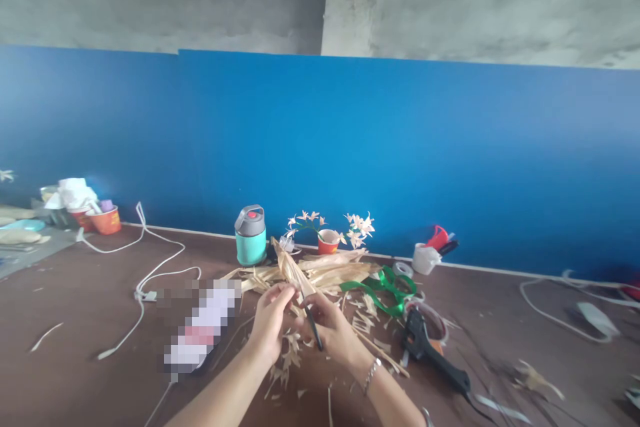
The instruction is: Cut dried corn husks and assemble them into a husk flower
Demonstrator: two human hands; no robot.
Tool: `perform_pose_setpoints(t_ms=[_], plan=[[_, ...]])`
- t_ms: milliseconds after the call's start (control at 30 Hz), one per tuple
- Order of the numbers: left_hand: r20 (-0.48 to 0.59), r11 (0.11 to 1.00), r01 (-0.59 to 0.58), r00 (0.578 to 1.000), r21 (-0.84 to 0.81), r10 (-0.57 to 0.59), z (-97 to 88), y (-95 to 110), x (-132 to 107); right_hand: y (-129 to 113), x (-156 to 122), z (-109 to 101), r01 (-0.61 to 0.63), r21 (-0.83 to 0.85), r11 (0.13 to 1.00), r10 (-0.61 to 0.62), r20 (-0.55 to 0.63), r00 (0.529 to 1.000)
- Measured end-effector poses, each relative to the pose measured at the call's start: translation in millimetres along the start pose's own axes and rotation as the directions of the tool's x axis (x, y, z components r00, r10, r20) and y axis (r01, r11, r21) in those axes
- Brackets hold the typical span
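My left hand (274,320) is closed on the lower end of a pale dried corn husk (291,267), which points up and away from me. My right hand (331,330) is closed round a slim black tool (313,328), its dark end pointing back towards me. The tool's tip lies by the husk between the hands, so its kind is hard to tell. Behind them lies a pile of dried husks (340,272). Cut husk scraps (290,353) are scattered beneath and beside my hands.
A teal flask (251,240) and a red cup (328,243) with husk flowers (360,227) stand along the blue partition (310,140). To the right are green ribbon (395,293), a black glue gun (433,350) and a white pot (425,259). White cables (145,283) run across the left.
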State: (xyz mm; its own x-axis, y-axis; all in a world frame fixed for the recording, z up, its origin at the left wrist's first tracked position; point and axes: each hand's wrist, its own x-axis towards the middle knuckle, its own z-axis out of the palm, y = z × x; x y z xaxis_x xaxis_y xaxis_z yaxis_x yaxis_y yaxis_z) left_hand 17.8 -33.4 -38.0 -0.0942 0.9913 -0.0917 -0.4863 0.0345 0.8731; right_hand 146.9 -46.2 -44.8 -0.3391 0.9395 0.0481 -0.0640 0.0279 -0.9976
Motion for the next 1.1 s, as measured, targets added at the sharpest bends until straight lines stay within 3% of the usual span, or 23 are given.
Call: perform_pose_setpoints(t_ms=[500,800,1100], plan=[[0.024,0.998,0.057,0.998,-0.032,-0.056,3.3,3.8,-3.8,-2.3,-1.8,3.8,-0.003,0.051,0.999,0.004,-0.005,1.0],[-0.073,0.999,-0.032,0.997,0.022,0.033,-0.8,3.2,2.1,-2.1,-2.7,5.0,-0.012,0.063,0.998,0.011,0.013,1.0],[-0.06,0.999,-0.039,0.997,0.024,0.04,-2.2,2.3,3.4,0.0,-2.4,4.6,-0.029,0.107,0.994,0.026,0.026,0.999]])
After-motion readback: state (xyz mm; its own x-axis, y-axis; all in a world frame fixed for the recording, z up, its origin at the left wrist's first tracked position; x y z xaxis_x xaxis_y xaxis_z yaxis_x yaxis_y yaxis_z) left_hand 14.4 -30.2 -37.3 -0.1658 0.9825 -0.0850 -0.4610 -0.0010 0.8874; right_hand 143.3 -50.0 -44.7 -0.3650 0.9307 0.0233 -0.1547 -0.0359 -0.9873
